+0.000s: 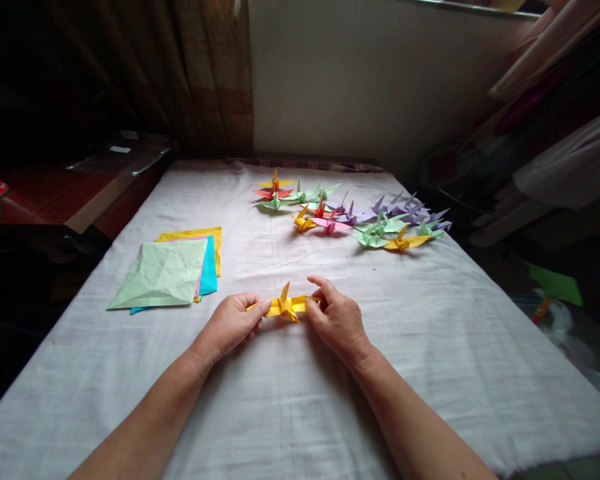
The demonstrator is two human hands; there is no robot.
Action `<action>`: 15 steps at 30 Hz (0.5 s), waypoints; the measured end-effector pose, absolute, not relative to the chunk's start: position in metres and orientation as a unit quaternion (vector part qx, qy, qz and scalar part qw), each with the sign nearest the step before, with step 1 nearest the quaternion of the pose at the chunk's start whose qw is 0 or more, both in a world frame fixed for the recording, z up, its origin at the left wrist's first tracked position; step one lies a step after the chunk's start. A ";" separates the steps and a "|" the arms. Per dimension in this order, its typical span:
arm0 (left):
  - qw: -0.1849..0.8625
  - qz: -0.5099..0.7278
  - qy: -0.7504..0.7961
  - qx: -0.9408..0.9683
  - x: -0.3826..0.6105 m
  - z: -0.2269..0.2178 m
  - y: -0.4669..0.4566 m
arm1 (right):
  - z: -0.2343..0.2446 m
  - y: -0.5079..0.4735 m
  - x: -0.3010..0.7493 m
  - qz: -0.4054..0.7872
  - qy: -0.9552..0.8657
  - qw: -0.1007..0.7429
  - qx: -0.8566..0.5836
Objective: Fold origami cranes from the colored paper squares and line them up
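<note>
Both hands hold a yellow paper crane (pixel 286 307) just above the white cloth-covered table (pixel 300 393). My left hand (pixel 233 323) pinches its left wing tip between thumb and fingers. My right hand (pixel 334 317) pinches the right wing tip. The crane's pointed neck sticks up between the two hands.
Several finished paper cranes (pixel 355 213) in red, green, purple, pink and yellow lie at the far middle and right of the table. A stack of paper squares (pixel 173 270), pale green on top of blue, pink and yellow, lies at the left. A dark wooden cabinet (pixel 65 197) adjoins the table's left edge.
</note>
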State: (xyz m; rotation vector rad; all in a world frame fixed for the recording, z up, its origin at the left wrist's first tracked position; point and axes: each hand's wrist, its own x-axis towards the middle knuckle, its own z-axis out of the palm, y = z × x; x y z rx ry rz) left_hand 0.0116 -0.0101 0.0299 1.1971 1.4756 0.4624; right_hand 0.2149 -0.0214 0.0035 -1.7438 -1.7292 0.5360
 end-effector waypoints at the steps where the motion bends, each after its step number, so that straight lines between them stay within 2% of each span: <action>1: 0.544 0.191 0.635 0.514 0.013 0.028 -0.010 | 0.003 -0.021 0.215 0.185 -0.660 0.301 -0.663; 9: 0.519 0.158 0.660 0.520 0.017 0.030 -0.006 | 0.002 -0.020 0.212 0.139 -0.679 0.274 -0.667; 15: 0.544 0.154 0.639 0.521 0.015 0.033 -0.003 | -0.005 -0.017 0.215 0.129 -0.682 0.324 -0.642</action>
